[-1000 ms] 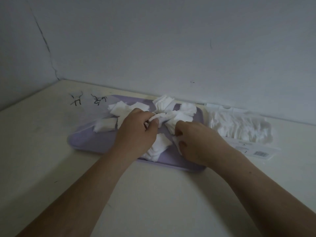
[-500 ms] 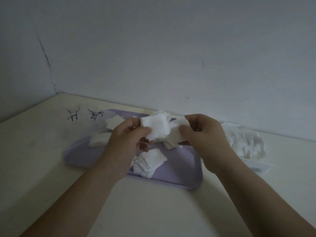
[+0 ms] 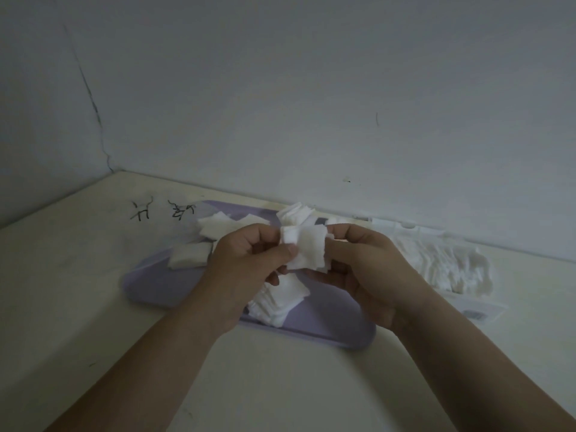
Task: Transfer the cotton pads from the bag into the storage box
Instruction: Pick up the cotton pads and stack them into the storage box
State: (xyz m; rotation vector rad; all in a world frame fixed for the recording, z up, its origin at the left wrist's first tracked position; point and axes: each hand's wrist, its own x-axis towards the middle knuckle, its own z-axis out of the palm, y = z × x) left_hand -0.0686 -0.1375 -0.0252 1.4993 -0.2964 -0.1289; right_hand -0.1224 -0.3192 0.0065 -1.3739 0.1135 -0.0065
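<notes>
A small stack of white square cotton pads [image 3: 307, 247] is held above the lilac storage box [image 3: 149, 285]. My left hand [image 3: 246, 266] pinches the stack's left side with thumb on top. Its right side is gripped by my right hand [image 3: 364, 269]. More cotton pads lie loose in the box: a fanned pile [image 3: 280, 302] under my hands, others [image 3: 215, 227] at the back and one [image 3: 188, 255] at the left. The clear plastic bag [image 3: 442, 263], still packed with white pads, lies on the table to the right of the box.
The cream table [image 3: 280, 385] runs into a corner of grey walls [image 3: 280, 88]. Black scribbles [image 3: 162, 210] mark the table left of the box. A printed label [image 3: 475, 311] of the bag lies flat at the right.
Both hands have lifted from the box with a stack of pads and brought it together between them; the thumbs now press on the stack. The camera has tilted up a little.
</notes>
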